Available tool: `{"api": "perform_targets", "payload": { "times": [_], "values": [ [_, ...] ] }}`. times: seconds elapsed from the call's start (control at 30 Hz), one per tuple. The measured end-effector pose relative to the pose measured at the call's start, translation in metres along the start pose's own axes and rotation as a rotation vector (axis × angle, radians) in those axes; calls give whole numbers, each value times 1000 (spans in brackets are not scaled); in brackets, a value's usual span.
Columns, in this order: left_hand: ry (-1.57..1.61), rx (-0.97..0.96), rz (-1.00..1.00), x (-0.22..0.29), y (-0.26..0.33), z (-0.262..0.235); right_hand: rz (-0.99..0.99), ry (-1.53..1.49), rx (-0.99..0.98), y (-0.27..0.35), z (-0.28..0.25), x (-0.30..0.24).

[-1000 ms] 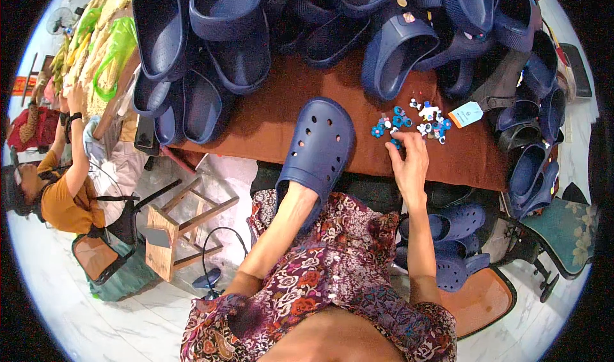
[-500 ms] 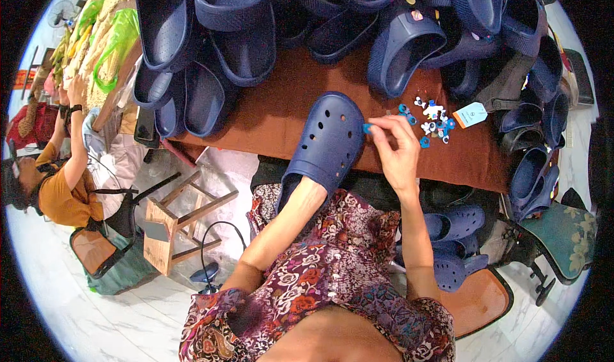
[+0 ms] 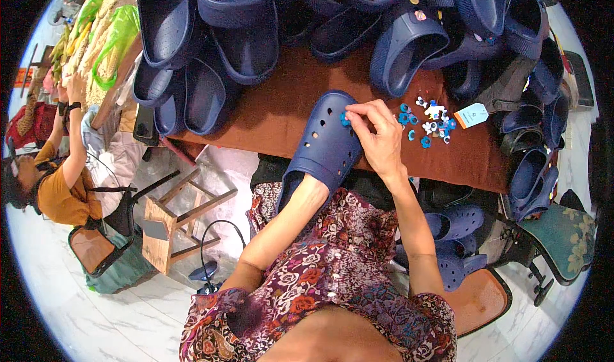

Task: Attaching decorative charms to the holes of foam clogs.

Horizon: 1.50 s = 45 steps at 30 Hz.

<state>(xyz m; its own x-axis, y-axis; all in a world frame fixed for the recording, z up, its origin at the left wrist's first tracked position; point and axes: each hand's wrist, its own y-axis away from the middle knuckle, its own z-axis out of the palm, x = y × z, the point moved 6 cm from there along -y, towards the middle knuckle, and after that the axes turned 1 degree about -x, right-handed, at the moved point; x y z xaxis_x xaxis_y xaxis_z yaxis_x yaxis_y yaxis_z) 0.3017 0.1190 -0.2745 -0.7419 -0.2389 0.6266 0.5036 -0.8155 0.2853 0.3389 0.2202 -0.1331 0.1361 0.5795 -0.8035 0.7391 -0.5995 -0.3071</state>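
Observation:
A navy blue clog with round holes in its upper lies toe-away at the near edge of the brown table. My left hand is pushed into the clog through its heel opening; only the wrist shows, and the fingers are hidden inside. Between thumb and fingertips, my right hand pinches a small blue shoe charm against the clog's upper, at a hole on the right of the toe. A loose pile of blue and white shoe charms lies on the table to the right of that hand.
Many navy clogs are heaped along the far side of the brown table. A pale blue tag lies beside the charms. More clogs sit below at right, near an orange-topped stool. At left are a wooden stool and another person.
My right hand has moved left with the blue charm, from beside the clog onto its upper. The left hand and the clog have barely shifted.

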Motion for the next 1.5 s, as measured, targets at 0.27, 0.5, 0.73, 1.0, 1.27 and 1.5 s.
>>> {"api": "perform_targets", "payload": {
  "times": [0.27,0.5,0.73,1.0,1.27,1.5],
  "values": [
    [-1055,-38,224,18,1,9,-192,98,27,-3,0,-9],
    [-188,-18,-25,14,1,13,-73,13,-35,-5,-2,-6],
    [238,74,-107,14,-2,18,222,-126,-157,-17,1,26],
    [229,119,-114,25,6,24,178,-34,-292,-25,4,29],
    [190,112,-144,26,8,30,189,-70,-464,-35,9,36],
    [159,118,-156,30,7,33,302,-240,-458,-27,13,55]
  ]
}}
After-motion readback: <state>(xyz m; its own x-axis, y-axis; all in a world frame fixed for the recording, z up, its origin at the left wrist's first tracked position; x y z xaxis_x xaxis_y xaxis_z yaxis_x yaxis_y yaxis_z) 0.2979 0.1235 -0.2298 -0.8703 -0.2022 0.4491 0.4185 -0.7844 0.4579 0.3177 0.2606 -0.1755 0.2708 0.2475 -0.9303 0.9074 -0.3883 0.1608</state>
